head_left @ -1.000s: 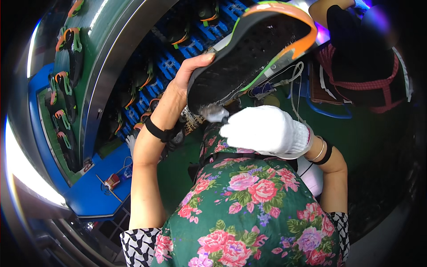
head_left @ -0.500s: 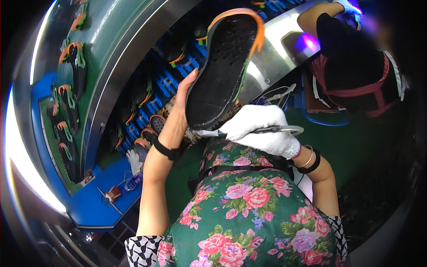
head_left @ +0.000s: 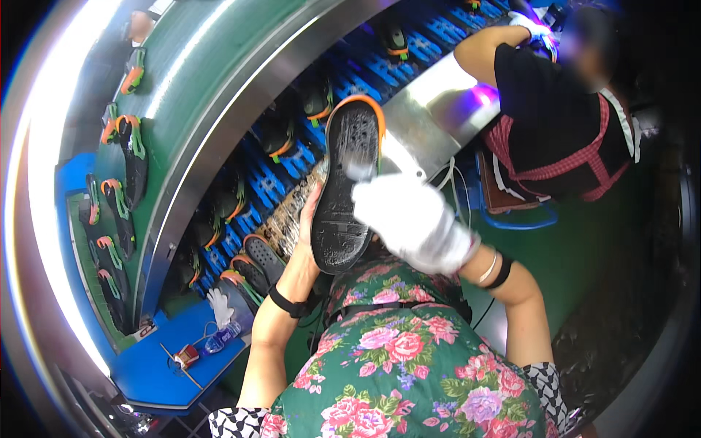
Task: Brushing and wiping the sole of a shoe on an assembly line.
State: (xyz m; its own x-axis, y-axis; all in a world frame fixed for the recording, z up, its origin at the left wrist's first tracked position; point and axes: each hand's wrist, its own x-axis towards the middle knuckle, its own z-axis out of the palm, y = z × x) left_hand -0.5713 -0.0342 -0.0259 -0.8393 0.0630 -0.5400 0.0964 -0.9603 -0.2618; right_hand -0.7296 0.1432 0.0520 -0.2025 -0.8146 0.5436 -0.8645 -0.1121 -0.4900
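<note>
Black shoe [head_left: 337, 208]: was held up just beyond the floral apron [head_left: 409, 372]
Left grip [head_left: 309, 215]: clasped its left edge
Right grip [head_left: 415, 219]: closed around a blurred brush [head_left: 358, 166]
Handling: probably light, flexible, slick where glossy; edges offered the safest hold

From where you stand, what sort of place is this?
Probably a shoe factory or workshop: the left hand holds a black, orange-edged shoe, similar shoes line a green belt-like surface, and another person in an apron is beside a metal counter.
</note>
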